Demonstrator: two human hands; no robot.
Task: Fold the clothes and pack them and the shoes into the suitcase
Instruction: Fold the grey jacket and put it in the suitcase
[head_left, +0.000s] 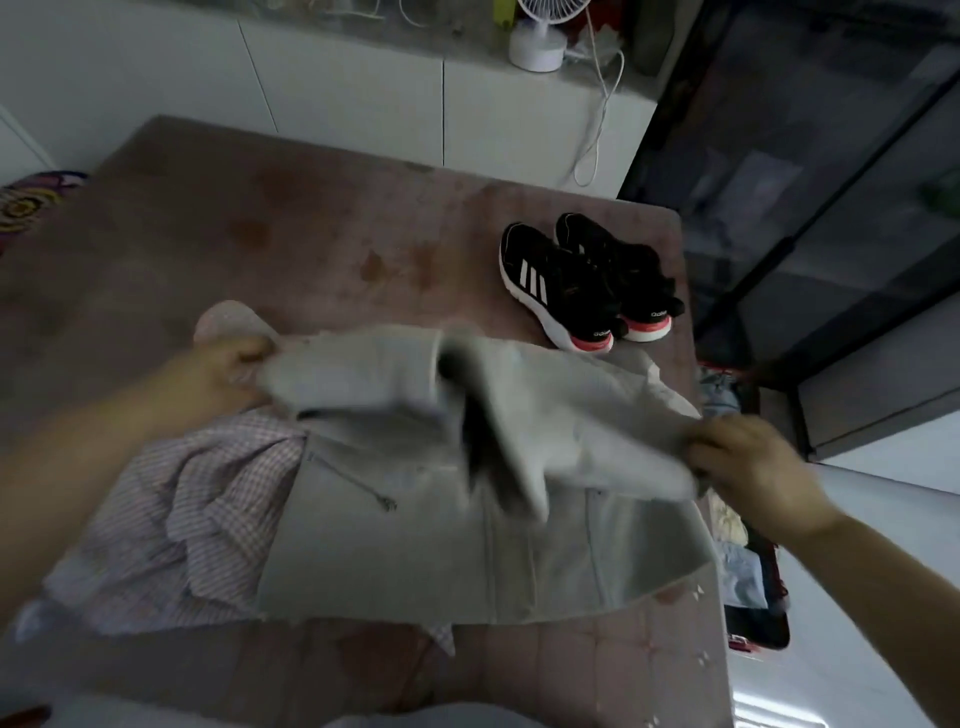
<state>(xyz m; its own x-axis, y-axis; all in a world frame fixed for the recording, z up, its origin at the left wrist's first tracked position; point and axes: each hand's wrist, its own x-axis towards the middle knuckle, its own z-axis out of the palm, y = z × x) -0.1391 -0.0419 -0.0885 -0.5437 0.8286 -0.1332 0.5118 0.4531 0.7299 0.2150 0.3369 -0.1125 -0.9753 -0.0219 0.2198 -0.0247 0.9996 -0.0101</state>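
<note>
A light grey zip-up garment (415, 545) lies on the pink bed cover (260, 249), its upper part lifted and blurred. My left hand (218, 374) grips its left edge. My right hand (753, 467) grips its right edge. Under it at the left lies a pink checked shirt (171, 519). A pair of black sneakers (587, 280) with white stripes and pink heels stands on the bed at the far right. The open suitcase (753, 571) lies on the floor beside the bed's right edge, with clothes inside, mostly hidden.
White cabinets (363, 104) run along the far side, with a white fan (540, 36) and its cord on top. A dark glass-fronted cabinet (831, 208) stands at the right. A patterned cushion (26, 202) peeks in at the left edge.
</note>
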